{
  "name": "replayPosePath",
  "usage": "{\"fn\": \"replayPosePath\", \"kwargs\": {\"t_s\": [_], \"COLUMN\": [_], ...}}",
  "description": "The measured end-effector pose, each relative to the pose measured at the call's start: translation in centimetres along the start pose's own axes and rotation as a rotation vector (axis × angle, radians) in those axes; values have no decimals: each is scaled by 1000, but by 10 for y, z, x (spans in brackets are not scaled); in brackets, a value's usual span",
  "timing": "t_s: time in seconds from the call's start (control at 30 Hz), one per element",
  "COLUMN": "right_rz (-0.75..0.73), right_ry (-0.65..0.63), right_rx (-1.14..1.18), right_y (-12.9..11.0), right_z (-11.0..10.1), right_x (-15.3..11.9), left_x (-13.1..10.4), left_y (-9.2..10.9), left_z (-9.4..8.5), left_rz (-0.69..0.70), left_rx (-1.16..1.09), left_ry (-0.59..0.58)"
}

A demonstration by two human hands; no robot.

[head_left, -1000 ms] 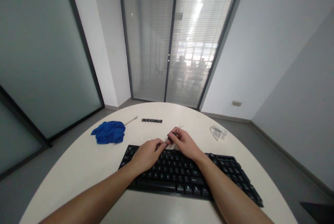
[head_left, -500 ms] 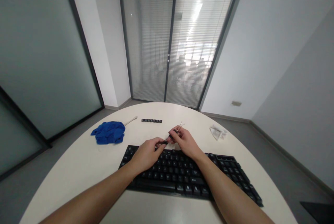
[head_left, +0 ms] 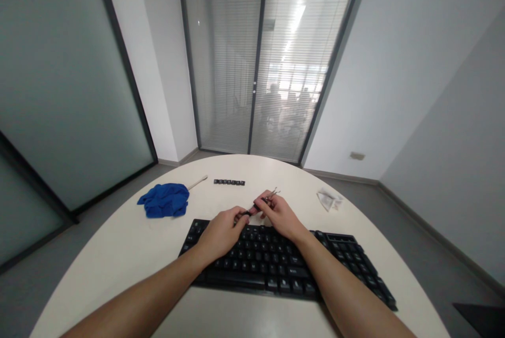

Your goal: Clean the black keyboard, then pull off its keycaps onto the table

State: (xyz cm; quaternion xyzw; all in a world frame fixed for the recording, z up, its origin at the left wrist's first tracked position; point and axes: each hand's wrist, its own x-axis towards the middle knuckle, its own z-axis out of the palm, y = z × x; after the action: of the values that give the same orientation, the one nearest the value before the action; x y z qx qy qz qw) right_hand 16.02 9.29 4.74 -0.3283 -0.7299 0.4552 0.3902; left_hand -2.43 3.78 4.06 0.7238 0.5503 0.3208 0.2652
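From where I stand, the right hand pinches a slim tool by the far edge of the keyboard, its long axis slanting, wire end pointing away and rightward. Just left of its near end, the left hand pinches a black piece.

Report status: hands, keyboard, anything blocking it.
Left hand holding small dark piece. Right hand holding wire-ended tool. Keyboard below, partly covered by both hands.
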Motion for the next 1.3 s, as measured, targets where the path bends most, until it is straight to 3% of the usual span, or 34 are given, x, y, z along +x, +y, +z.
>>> {"fn": "replayPosePath", "kwargs": {"t_s": [0.3, 0.57, 0.93, 1.3], "right_rz": [-11, -13, -56, 17], "right_ry": [-25, -28, -82, 8], "right_rx": [-3, 2, -42, -42], "right_y": [1, 3, -3, 5], "right_z": [0, 1, 1, 2], "right_x": [0, -1, -3, 0], "left_x": [1, 3, 6, 13], "left_y": [-1, -2, -8, -21], "left_z": [1, 1, 0, 8], "left_rz": [-6, 65, 79, -65], "left_rx": [22, -90, -29, -251], "left_ry": [18, 11, -12, 227]}}
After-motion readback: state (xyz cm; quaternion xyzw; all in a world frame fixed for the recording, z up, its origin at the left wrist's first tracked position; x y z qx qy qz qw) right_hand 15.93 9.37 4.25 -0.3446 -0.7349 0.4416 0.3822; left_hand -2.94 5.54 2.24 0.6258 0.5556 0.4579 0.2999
